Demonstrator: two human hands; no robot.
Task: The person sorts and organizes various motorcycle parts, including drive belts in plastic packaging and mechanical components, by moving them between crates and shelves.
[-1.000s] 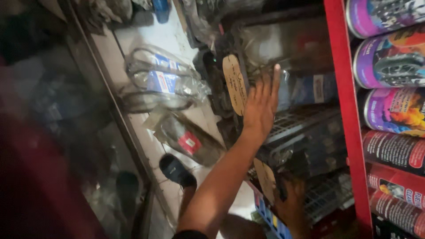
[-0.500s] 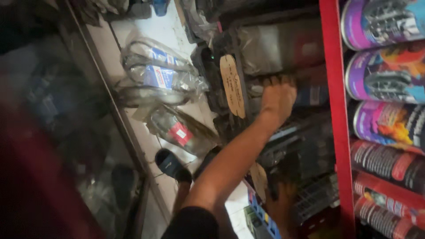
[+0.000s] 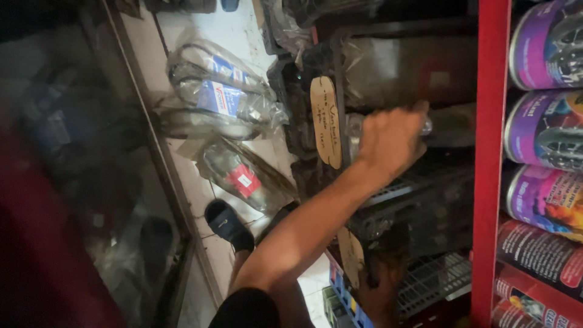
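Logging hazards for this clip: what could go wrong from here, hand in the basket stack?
1. The left hand reaches into a dark wire basket among clear bags; a bag could snag on the wire or slip out.
2. The baskets are stacked and crammed, so pulling one item might drag the others loose.
3. Bagged belts lie on the floor beside the sandalled foot, a likely trip or slip.
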